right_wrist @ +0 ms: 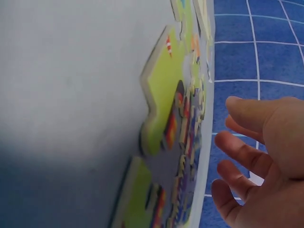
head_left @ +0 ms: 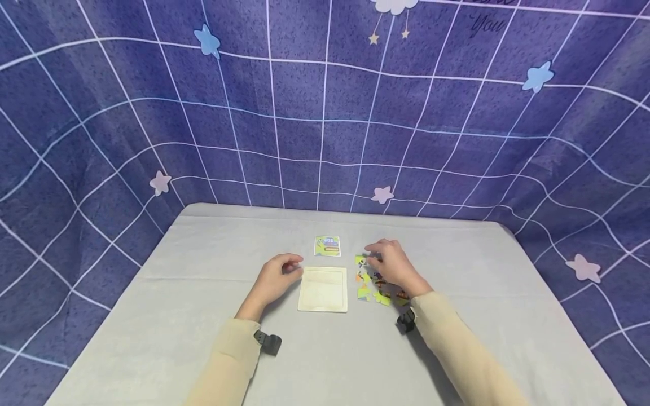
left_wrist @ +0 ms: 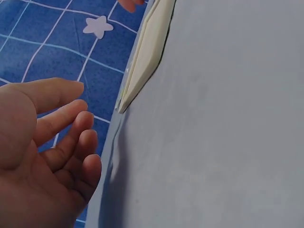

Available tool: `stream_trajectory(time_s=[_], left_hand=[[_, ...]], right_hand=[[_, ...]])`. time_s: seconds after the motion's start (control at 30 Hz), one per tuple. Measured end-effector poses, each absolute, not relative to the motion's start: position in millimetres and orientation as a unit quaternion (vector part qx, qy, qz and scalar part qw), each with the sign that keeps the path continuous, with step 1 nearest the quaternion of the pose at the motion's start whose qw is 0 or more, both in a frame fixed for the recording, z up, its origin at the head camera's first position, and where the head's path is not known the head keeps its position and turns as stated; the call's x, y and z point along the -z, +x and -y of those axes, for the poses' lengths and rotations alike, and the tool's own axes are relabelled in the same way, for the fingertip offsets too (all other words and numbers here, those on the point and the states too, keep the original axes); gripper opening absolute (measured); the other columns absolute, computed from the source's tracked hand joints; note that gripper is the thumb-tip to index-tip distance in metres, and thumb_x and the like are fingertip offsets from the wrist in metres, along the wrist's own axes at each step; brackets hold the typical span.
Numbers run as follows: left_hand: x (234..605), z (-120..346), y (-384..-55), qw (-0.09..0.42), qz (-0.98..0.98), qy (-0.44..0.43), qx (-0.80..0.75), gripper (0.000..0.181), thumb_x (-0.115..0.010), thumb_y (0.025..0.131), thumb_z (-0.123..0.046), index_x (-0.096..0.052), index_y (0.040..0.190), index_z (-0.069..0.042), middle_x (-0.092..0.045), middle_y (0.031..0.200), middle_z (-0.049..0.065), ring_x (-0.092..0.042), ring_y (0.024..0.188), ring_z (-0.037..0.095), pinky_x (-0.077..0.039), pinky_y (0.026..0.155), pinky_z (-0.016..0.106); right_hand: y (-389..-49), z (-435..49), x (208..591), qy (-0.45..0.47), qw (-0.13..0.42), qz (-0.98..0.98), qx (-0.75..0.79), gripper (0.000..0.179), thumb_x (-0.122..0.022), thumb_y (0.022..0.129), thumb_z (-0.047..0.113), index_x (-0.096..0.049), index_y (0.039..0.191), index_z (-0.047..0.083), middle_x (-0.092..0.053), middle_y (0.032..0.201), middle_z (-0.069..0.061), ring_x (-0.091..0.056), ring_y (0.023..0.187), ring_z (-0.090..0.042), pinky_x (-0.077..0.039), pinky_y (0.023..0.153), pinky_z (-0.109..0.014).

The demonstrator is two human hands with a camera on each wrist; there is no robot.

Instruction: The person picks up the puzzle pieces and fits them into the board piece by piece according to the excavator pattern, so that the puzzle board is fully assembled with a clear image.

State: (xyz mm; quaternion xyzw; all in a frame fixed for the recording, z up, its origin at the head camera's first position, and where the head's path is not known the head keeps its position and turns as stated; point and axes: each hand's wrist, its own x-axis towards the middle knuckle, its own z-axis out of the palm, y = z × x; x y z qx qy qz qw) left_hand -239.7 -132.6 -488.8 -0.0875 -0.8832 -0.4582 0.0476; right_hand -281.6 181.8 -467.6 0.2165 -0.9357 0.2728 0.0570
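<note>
A pale, square tray with a raised rim (head_left: 323, 292) lies flat on the table. Just left of it is my left hand (head_left: 273, 277), fingers loosely bent with nothing between them, as the left wrist view also shows. To the tray's right are scattered several jigsaw pieces (head_left: 382, 299), mostly yellow-green with dark and orange parts. Over the far part of this group hovers my right hand (head_left: 395, 265), which hides some of them. In the right wrist view, its relaxed fingers (right_wrist: 242, 154) hold nothing and stand apart from the thick-edged pieces (right_wrist: 164, 85).
A small printed picture card (head_left: 327, 246) in green and blue lies beyond the tray. Grey cloth covers the table (head_left: 203, 316). A purple-blue curtain (head_left: 315, 135) with a white grid and stars hangs behind the table and along both sides.
</note>
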Motion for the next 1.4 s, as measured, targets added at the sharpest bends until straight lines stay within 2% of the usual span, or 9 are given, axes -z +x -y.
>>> stream_trajectory(time_s=[0.53,0.9,1.1,1.2,1.4], left_hand=[[500,132,-244,-0.001,0.893,-0.095,0.439,0.036,-0.08,0.082,-0.012,-0.071,0.117,-0.011,-0.063,0.101,-0.001,-0.058,0.1,0.021,-0.047,0.094,0.04],[501,135,-241,0.003,0.898,-0.102,0.429,0.039,-0.081,0.08,-0.011,-0.071,0.118,-0.01,-0.063,0.098,-0.001,-0.058,0.097,0.02,-0.048,0.093,0.04],[504,136,-241,0.01,0.894,-0.107,0.434,0.039,-0.081,0.08,-0.01,-0.071,0.117,-0.01,-0.063,0.097,-0.002,-0.058,0.096,0.02,-0.048,0.093,0.041],[504,136,-242,0.008,0.893,-0.105,0.437,0.039,-0.081,0.08,-0.01,-0.071,0.117,-0.01,-0.063,0.097,-0.002,-0.058,0.096,0.02,-0.047,0.093,0.04],[503,136,-242,0.007,0.89,-0.109,0.442,0.038,-0.08,0.08,-0.01,-0.071,0.118,-0.01,-0.063,0.098,-0.001,-0.058,0.097,0.02,-0.047,0.093,0.041]], right_hand=[[-289,-175,477,0.171,0.017,0.952,-0.252,0.031,-0.073,0.09,0.016,-0.071,0.12,0.006,-0.064,0.108,-0.01,-0.053,0.103,-0.032,-0.045,0.091,-0.048],[-289,-172,478,0.152,0.006,0.956,-0.25,0.024,-0.075,0.088,0.014,-0.073,0.111,0.009,-0.063,0.104,-0.006,-0.052,0.102,-0.029,-0.046,0.09,-0.046],[-290,-170,478,0.144,0.007,0.953,-0.265,0.023,-0.077,0.086,0.011,-0.073,0.108,0.006,-0.065,0.103,-0.007,-0.056,0.102,-0.028,-0.047,0.093,-0.045],[-291,-170,478,0.132,0.004,0.95,-0.284,0.023,-0.078,0.084,0.01,-0.072,0.105,0.006,-0.066,0.101,-0.007,-0.06,0.099,-0.025,-0.049,0.091,-0.043],[-293,-173,477,0.118,0.002,0.936,-0.33,0.014,-0.079,0.082,0.006,-0.07,0.092,0.008,-0.067,0.086,-0.001,-0.061,0.082,-0.018,-0.053,0.078,-0.039]])
